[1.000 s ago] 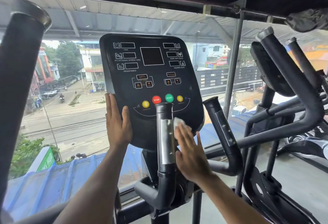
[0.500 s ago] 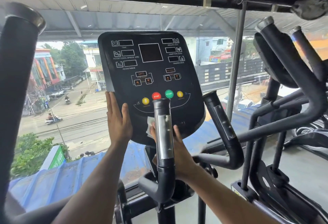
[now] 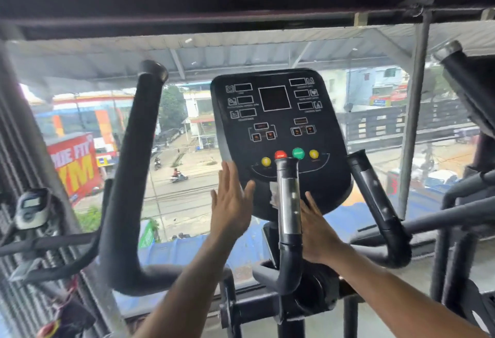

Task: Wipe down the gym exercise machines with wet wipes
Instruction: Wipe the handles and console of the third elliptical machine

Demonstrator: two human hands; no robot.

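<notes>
The black console panel (image 3: 278, 134) of an exercise machine faces me, with dark displays and red, green and yellow buttons. My left hand (image 3: 230, 203) lies flat with straight fingers against the panel's lower left edge. My right hand (image 3: 316, 227) presses a white wet wipe (image 3: 273, 193) against the lower part of the panel. A fixed handle with a chrome sensor strip (image 3: 289, 203) stands in front and hides most of my right fingers and much of the wipe.
A tall black moving handlebar (image 3: 128, 176) rises on the left and a shorter grip (image 3: 375, 203) on the right. Another machine's arm (image 3: 466, 75) is at the far right. A small bike display (image 3: 30, 207) sits far left. Behind is a glass window over a street.
The camera view has swung left and pulled back. My left hand has come slightly away from the panel's edge. My right hand with the wipe has stayed low on the panel behind the handle.
</notes>
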